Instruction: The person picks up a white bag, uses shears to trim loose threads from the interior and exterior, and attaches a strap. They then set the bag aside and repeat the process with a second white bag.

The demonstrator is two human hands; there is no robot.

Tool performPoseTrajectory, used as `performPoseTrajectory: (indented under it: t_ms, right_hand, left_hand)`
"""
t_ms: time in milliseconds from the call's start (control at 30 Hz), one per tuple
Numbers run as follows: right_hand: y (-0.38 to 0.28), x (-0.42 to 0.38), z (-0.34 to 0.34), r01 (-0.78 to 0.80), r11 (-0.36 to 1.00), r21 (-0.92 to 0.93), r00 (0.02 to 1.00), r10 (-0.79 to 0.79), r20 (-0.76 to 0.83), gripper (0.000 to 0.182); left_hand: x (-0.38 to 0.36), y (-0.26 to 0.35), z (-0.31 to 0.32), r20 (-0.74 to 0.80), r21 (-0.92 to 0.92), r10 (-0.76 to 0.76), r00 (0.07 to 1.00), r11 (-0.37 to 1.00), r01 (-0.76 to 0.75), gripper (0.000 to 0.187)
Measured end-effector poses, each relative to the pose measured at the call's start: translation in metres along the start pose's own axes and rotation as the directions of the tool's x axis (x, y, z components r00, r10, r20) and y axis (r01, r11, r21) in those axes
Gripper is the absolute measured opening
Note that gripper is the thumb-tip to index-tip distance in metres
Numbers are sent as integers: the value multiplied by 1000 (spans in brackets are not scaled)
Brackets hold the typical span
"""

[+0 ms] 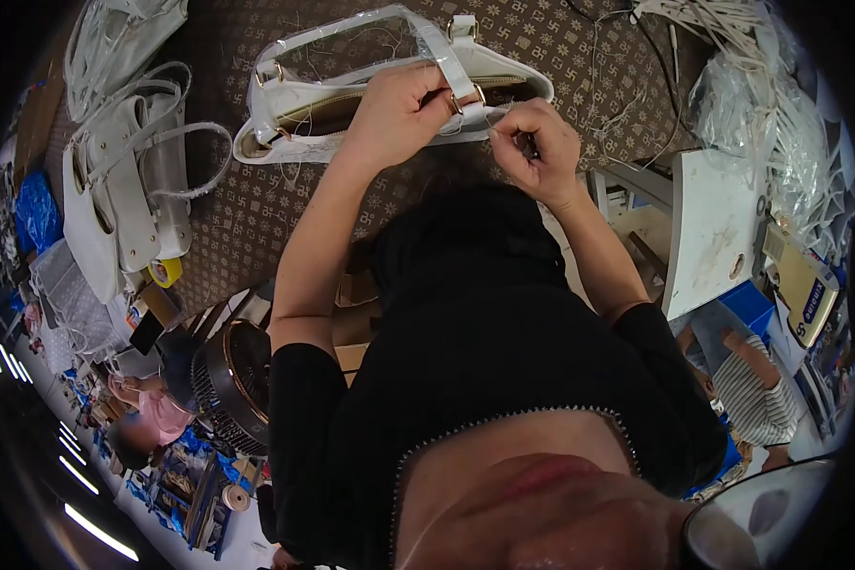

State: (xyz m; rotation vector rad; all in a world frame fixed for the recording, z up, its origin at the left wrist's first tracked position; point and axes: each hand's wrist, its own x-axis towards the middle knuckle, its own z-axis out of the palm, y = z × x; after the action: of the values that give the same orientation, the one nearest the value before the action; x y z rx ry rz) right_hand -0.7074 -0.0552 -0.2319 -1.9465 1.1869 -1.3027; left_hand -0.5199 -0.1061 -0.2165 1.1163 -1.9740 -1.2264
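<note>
A white handbag (299, 150) with gold rings lies across the patterned cloth, its top opening showing a gold-toned zip edge. Clear plastic film covers its raised handle (347, 40). My left hand (399, 112) is closed on the handle, its fingertips at the lower end beside a gold ring (481, 95). Just to the right, my right hand (541, 152) is pinched near the bag's front edge. A fine thread seems to run by its fingertips, but what they hold is too small to make out. Loose threads hang about the bag.
More white handbags (114, 180) are piled at left, near yellow tape (165, 273). Plastic-wrapped straps (760, 123) and a white panel (717, 228) stand at right. A black fan (233, 385) is beside my left arm. Other people sit behind, one in pink (166, 418), another in stripes (750, 389).
</note>
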Motion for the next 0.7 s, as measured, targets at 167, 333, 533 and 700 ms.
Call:
performPoseTrajectory:
  t_ms: [167, 333, 533, 700]
  right_hand:
    - [1, 3, -2, 63, 998, 29, 997, -64, 33, 20]
    - [3, 5, -2, 66, 996, 52, 997, -68, 46, 20]
    - [3, 2, -5, 74, 995, 70, 995, -78, 63, 19]
    - [3, 1, -6, 71, 994, 79, 995, -77, 70, 19]
  left_hand:
    - [-2, -2, 5, -51, 36, 21, 999, 999, -19, 14]
    - [-3, -5, 8, -47, -60, -147, 988, 988, 144, 13]
    - [-6, -1, -1, 112, -608, -307, 945, 731, 309, 14]
    - [-4, 5, 0, 30, -278, -230, 973, 933, 229, 14]
